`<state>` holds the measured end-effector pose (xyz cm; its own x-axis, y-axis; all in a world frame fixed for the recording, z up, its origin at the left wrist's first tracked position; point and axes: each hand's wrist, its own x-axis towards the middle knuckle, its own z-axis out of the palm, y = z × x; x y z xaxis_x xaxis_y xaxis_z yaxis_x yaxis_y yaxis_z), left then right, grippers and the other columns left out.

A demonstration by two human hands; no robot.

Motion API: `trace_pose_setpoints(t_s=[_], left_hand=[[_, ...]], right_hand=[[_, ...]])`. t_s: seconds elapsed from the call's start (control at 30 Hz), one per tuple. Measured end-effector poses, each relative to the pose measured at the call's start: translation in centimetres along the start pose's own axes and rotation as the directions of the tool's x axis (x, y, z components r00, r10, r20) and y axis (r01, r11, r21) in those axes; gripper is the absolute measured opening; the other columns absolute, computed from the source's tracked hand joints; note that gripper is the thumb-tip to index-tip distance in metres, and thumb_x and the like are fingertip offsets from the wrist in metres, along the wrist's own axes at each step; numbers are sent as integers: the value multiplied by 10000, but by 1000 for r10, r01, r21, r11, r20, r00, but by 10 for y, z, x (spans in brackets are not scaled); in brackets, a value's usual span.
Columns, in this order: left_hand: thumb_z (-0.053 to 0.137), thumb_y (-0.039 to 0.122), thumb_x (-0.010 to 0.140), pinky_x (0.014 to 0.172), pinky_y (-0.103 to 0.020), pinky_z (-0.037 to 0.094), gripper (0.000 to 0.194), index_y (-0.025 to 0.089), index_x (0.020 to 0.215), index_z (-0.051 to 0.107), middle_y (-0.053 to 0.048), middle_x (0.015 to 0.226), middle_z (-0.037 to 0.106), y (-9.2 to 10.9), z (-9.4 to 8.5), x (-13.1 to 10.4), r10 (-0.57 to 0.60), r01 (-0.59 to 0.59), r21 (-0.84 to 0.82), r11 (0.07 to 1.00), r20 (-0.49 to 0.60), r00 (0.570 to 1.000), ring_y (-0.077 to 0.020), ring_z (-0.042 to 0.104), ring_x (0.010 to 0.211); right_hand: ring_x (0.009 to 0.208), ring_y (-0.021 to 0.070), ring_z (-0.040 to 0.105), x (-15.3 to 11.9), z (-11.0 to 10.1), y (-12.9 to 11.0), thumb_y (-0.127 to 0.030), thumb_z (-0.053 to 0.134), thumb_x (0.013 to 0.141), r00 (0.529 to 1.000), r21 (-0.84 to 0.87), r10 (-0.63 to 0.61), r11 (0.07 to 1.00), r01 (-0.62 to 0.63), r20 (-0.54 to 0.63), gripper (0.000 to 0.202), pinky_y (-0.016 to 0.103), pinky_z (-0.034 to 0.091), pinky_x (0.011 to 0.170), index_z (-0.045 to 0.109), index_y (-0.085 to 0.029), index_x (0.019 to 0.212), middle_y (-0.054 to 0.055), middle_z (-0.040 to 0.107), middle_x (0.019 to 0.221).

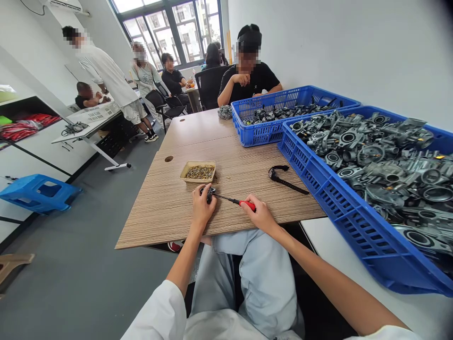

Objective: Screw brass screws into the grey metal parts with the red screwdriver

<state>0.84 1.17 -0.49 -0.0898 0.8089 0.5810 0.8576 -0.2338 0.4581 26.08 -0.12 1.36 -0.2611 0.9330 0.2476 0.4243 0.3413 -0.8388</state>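
Head view gives me both hands above the near edge of the tabletop [152, 217]. I see the left hand [201, 208] nearly closed, its thumb and fingers around a small dark part [210, 194], which is close to that near edge. The right hand [261, 216] is closed on the red handle of a screwdriver [234, 201], whose shaft points leftward and reaches the part; how exactly the tip sits there, I cannot tell. Just beyond the left hand is a beige tray [198, 181] with many brass-coloured screws [199, 172], and one loose piece [228, 177] lies to its right. Further toward the right edge I find a black wristwatch [288, 183], strap opened out. Along the right edge stands a near blue crate [329, 208], heaped with grey metal castings [371, 153]; a far blue crate [258, 135], also with parts, is at the far right corner. Behind the far edge sits a person [233, 85] in black
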Motion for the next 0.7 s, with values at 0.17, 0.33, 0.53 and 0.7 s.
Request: trace_pose_setpoints(t_s=[0.17, 0.33, 0.53, 0.7], left_hand=[[601, 223, 923, 1124, -500, 447, 462, 237, 1384, 616, -134, 1327, 560, 1, -1, -1, 5, -5, 10, 1000, 7, 1000, -306, 522, 1245], [602, 228, 923, 1130, -503, 444, 460, 243, 1383, 616, -132, 1331, 562, 0, 0, -1, 10, -10, 12, 1000, 6, 1000, -308, 525, 1252], [601, 226, 926, 1125, -499, 445, 463, 238, 1388, 619, -137, 1333, 557, -2, 1, -1, 17, -17, 15, 1000, 9, 1000, -310, 523, 1246], [597, 219, 926, 1127, -505, 440, 465, 243, 1390, 619, -135, 1337, 556, -1, 0, -1, 19, -19, 16, 1000, 15, 1000, -311, 517, 1243]], right_hand=[[527, 159, 483, -2, -1, -3, -451, 559, 961, 1000, 21, -8, 1000, 8, -2, 213, 275, 352, 572, 527, -241, 970, -57, 534, 616], [538, 162, 501, -2, 0, -1, -416, 577, 941, 999, 38, -33, 999, 33, -13, 202, 280, 367, 589, 479, -243, 976, -51, 541, 660], [569, 162, 489, -1, 0, 1, -459, 559, 969, 1000, 40, 5, 999, -4, -25, 244, 281, 345, 590, 488, -244, 880, -43, 529, 650], [570, 155, 466, 1, -1, 1, -480, 529, 986, 999, 22, 10, 1000, -9, -32, 293, 280, 335, 590, 501, -239, 821, -41, 516, 631]])
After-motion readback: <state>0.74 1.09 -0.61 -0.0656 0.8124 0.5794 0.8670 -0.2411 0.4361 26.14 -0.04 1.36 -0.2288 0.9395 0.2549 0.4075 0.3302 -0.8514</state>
